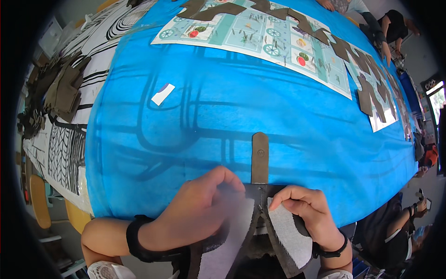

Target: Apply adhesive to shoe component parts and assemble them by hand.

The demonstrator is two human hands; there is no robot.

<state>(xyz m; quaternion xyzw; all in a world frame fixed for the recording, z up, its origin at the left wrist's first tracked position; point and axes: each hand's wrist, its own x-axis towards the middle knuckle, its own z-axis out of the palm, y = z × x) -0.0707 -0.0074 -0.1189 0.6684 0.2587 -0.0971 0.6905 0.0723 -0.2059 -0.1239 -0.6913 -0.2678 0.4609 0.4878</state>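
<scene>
A dark brown leather-like piece (289, 266) lies at the table's near edge, with two arms parting from a seam in the middle. White fabric backing (291, 227) covers the inner face of both arms. From the seam a brown strap (260, 160) with a rounded end and a small round stamp points away from me. My left hand (197, 209) is curled over the left arm of the piece beside the seam; its lower fingers are blurred. With thumb and index finger, my right hand (304, 209) pinches the right arm's upper edge by the backing.
A blue cloth (223, 116) covers the table. On it lie a small white slip (163, 94) and a printed sheet (251, 35) bearing several brown cut pieces. More brown pieces (67, 88) are heaped at the left on patterned cloth. Other people (395, 28) are around the table's right side.
</scene>
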